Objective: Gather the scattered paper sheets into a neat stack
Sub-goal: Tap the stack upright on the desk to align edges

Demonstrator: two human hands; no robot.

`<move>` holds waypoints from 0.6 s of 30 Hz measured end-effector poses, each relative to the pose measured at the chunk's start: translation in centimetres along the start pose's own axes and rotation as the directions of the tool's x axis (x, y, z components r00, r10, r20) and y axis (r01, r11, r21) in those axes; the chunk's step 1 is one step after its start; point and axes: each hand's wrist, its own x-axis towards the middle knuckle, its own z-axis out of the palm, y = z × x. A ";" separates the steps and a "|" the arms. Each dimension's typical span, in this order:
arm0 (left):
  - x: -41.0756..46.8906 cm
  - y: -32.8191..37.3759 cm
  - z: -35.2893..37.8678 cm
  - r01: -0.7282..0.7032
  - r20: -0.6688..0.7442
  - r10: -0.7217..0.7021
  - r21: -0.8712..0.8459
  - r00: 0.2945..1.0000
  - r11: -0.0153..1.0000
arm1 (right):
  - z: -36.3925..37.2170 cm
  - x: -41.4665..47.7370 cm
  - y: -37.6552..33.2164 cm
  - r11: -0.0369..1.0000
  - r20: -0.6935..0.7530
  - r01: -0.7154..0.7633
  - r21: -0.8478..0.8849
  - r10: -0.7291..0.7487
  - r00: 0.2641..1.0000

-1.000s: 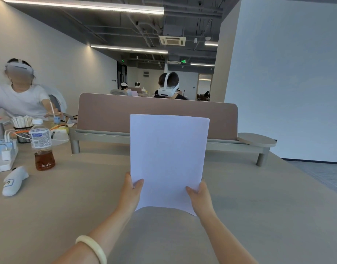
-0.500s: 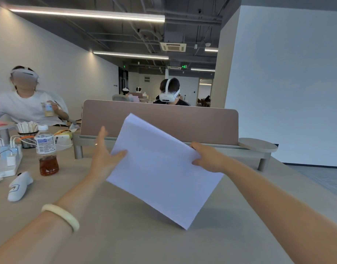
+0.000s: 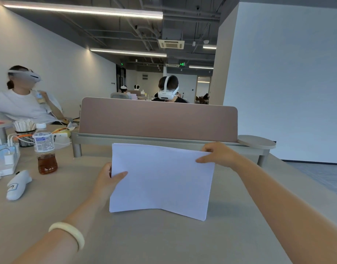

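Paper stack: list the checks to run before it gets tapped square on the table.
1. Left hand grips the paper stack at its left edge: ok.
2. Right hand holds its top right corner: ok.
3. Bottom edge straight: not ok, it bows.
4. Bottom edge touching the table: cannot tell.
5. Bottle stands apart, to the left: ok.

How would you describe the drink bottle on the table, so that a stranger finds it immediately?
Look at the beige table, on its left side, left of the brown divider screen. A clear plastic bottle with a white cap stands upright, in front of a black cup of wooden sticks. Only it holds brown liquid.
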 end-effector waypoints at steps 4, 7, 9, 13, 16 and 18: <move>-0.1 -0.2 0.0 0.012 -0.025 -0.012 -0.013 1.000 1.000 | 1.5 -2.1 3.2 0.865 0.022 -0.059 0.498 0.056 0.998; -0.3 -0.4 -0.3 0.054 0.006 -0.054 -0.045 0.999 0.998 | 5.3 -3.0 5.4 0.766 0.027 -0.100 0.635 0.108 0.994; -0.4 -0.5 -0.4 0.072 0.054 -0.068 -0.067 0.996 0.995 | 8.1 -3.5 6.4 0.725 -0.002 -0.112 0.679 0.155 0.988; -1.1 -0.7 0.7 0.051 -0.001 -0.051 -0.118 0.999 0.992 | 11.1 -3.5 6.7 0.701 -0.151 -0.057 0.711 0.232 0.961; -1.3 -0.4 1.3 -0.018 -0.050 0.013 -0.100 0.999 0.995 | 11.0 -2.9 6.1 0.722 -0.210 -0.050 0.690 0.266 0.941; -1.1 0.1 1.5 -0.066 -0.083 0.057 -0.107 0.995 0.992 | 10.2 -2.6 5.9 0.738 -0.242 -0.036 0.674 0.265 0.933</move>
